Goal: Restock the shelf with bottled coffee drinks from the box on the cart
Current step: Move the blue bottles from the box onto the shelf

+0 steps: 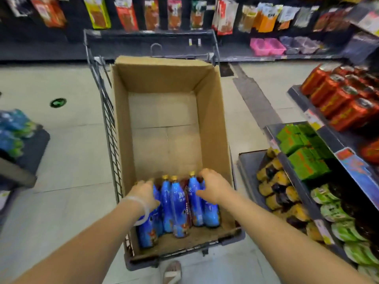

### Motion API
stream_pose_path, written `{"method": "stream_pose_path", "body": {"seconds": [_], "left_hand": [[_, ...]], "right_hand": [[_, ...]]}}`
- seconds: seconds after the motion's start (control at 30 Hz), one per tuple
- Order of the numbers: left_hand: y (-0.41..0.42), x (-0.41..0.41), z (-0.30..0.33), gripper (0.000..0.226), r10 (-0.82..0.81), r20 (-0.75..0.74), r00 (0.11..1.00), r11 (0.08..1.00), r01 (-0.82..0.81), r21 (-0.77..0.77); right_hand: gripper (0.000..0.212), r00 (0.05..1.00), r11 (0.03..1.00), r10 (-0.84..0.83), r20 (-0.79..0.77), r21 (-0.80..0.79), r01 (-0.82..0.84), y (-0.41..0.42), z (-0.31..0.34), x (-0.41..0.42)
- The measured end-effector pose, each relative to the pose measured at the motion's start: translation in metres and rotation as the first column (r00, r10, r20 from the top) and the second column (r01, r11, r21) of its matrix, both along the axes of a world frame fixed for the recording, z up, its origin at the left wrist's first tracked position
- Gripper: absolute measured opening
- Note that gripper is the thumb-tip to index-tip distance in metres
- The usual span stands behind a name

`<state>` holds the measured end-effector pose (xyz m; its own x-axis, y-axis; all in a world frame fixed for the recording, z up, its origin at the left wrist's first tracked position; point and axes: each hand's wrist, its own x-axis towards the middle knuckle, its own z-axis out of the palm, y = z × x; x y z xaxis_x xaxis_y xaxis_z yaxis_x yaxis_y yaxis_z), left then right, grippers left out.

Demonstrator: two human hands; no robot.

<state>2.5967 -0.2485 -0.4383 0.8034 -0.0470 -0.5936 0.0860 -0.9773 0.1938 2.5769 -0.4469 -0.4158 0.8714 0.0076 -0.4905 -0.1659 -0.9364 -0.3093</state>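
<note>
Bottled coffee drinks [178, 206] with blue wrappers and gold caps stand upright in a tight cluster at the near end of an open cardboard box [207, 83], whose far part shows bare cardboard floor. That box sits in a dark wire cart [108, 119] on a pale tiled floor [67, 160]. Both hands reach down into the cluster. The left hand [144, 192], a pale band at its wrist, lies over the tops of the leftmost bottles with its fingers curled down around them. The right hand [213, 186] curls over the rightmost bottles, thumb against a blue side. To the right stands the shelf [320, 130], with red cans above, green cartons below them, and yellow-and-dark bottles on the lowest level. Hanging snack packets [127, 13] line the far wall.
</note>
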Motion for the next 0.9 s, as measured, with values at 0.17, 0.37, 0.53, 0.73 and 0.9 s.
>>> {"method": "stream_pose_path", "body": {"seconds": [0.17,0.37,0.53,0.73,0.9], "left_hand": [[-0.001,0.004,-0.053,0.049,0.234,-0.085,0.968,0.971,-0.238,-0.031],[0.007,-0.007,-0.105,0.062,0.647,-0.228,0.728,0.731,-0.677,-0.085],[-0.002,-0.009,-0.123,0.093,0.733,-0.165,0.660,0.665,-0.746,-0.032],[-0.013,-0.017,-0.128,0.097,0.686,-0.090,0.722,0.728,-0.681,0.077],[-0.016,-0.014,-0.131,0.100,0.771,-0.112,0.627,0.632,-0.774,0.020]], "right_hand": [[0.051,0.976,0.999,-0.038,-0.215,0.010,0.041,0.028,-0.072,0.027],[0.092,0.852,0.934,-0.253,-0.458,0.114,0.338,0.055,-0.144,0.036],[0.092,0.742,0.826,-0.439,-0.506,0.098,0.556,0.066,-0.178,0.028],[0.059,0.779,0.825,-0.482,-0.402,0.091,0.558,0.068,-0.190,0.022],[0.058,0.800,0.837,-0.479,-0.362,0.086,0.540,0.063,-0.186,0.019]]}}
